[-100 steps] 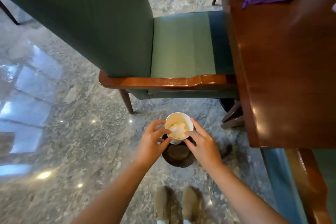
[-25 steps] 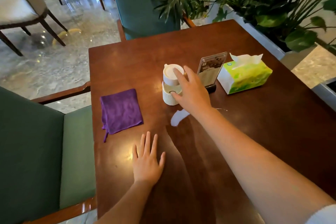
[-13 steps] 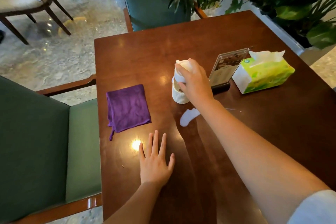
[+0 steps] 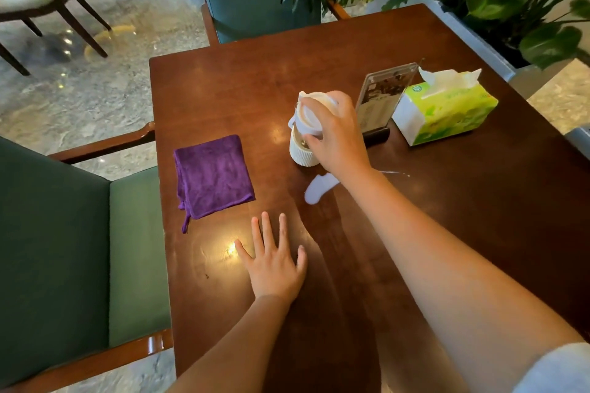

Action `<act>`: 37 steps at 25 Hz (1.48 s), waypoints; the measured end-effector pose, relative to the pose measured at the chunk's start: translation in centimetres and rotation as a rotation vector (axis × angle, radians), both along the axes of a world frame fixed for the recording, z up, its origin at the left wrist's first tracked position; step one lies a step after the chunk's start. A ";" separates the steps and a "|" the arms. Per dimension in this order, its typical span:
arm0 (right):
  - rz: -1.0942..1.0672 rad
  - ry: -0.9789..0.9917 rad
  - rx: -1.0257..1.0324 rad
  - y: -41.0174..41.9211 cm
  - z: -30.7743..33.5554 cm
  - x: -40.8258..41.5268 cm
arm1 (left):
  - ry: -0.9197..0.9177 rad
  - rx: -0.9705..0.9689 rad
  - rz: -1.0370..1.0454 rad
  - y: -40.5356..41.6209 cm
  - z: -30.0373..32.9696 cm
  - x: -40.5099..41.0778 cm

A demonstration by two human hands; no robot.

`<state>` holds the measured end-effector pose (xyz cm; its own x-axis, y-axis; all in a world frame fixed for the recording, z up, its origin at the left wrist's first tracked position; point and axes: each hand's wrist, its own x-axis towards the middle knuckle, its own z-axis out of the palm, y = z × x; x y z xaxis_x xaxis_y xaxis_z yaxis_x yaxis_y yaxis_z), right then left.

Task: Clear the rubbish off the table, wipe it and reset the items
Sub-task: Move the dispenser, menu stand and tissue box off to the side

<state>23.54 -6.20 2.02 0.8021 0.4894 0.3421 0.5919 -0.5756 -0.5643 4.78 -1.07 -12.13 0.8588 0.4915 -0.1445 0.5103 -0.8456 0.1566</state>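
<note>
Now right hand [image 4: 335, 137] has tipped the cup [image 4: 305, 137], fingers [image 4: 314, 105] clamped on its lid, beside the spill [image 4: 319, 188]. Left hand [image 4: 274, 262] stays flat, fingers spread, on surface [image 4: 479, 217]. Cloth [image 4: 214, 175] untouched; wiping pending.

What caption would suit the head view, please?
Right hand grips cup above spill; left hand flat on table.

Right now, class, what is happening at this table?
A person is at a wooden table. The right hand grips a white cup by its lid end, tilted, with its base on the table. The left hand lies flat and open on the wood. A white spill sits just near the cup, unwiped. A folded purple cloth lies untouched to the left; a tissue box and card stand stand behind.
</note>
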 end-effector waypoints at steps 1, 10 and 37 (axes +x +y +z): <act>-0.007 -0.012 0.037 -0.8 0.5 -0.8 | 0.025 0.009 -0.005 0.0 0.0 -0.1; -0.278 -0.012 0.044 -14.9 2.4 -3.9 | 0.060 -0.050 0.006 -1.7 1.0 -0.4; -0.767 -0.091 -0.548 -31.5 -1.5 -1.2 | 0.062 0.005 0.021 -2.2 0.5 -0.4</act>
